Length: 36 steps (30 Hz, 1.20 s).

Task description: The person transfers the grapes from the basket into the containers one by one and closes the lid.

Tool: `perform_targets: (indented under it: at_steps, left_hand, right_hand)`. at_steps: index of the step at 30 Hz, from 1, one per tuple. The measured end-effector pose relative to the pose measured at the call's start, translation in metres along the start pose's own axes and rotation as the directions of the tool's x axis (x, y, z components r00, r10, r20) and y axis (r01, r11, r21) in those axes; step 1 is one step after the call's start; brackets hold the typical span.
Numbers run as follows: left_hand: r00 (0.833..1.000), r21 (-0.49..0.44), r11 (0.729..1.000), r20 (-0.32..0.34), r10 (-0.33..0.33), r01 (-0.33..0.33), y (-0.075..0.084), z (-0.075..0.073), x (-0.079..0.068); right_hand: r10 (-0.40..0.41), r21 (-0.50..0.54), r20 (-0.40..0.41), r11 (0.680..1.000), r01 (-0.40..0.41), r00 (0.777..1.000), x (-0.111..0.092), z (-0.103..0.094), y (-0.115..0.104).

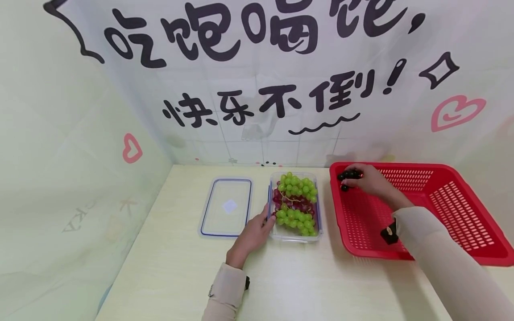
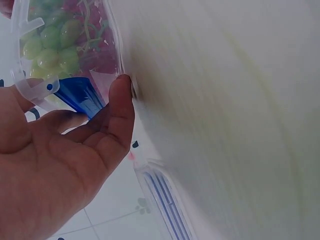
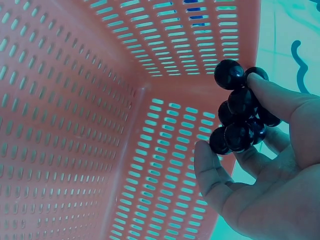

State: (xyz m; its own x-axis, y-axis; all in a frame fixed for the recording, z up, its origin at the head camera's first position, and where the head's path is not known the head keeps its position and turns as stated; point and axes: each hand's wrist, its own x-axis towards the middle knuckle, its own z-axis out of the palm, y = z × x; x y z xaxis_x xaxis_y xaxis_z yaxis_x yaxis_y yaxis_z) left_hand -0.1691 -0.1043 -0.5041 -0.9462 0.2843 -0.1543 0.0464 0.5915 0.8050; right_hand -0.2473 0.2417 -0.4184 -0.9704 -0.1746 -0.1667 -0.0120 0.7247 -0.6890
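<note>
A clear plastic food container [image 1: 295,239] stands on the table, with bunches of green grapes [image 1: 296,219] lying over red grapes [image 1: 307,206]. At its left side my left hand [image 1: 254,232] holds the wall. In the left wrist view its fingers [image 2: 120,107] lie against the container beside the blue-edged side flap [image 2: 80,94]. My right hand [image 1: 371,180] grips a small bunch of black grapes [image 3: 240,120] between thumb and fingers. It is over the far left corner of a red slotted plastic basket [image 1: 345,229], which looks pink in the right wrist view.
Left of the container, the clear lid [image 1: 226,209] with its blue seal lies flat on the pale table [image 1: 168,267]. A printed cloth [image 1: 257,147] with black lettering hangs behind the table. The basket takes up the right side, beneath my right forearm.
</note>
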Motion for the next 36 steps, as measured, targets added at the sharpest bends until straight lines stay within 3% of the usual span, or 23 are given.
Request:
perform_targets:
  at_steps: [15,26,36]
  left_hand:
    - [1.0,-0.004,1.0,-0.001,0.008,-0.008,0.003,-0.002,0.001]
    - [1.0,0.008,1.0,-0.001,0.009,-0.009,0.002,-0.002,0.002]
    - [1.0,0.001,1.0,0.004,0.011,-0.011,0.0,0.0,0.001]
  right_hand:
    - [0.019,-0.001,-0.031,1.0,-0.019,0.999,-0.005,-0.009,-0.019]
    - [-0.072,-0.017,-0.044,0.997,0.071,0.996,-0.006,-0.004,-0.034]
    - [-0.089,-0.001,-0.062,0.996,0.089,0.994,-0.007,0.004,-0.042]
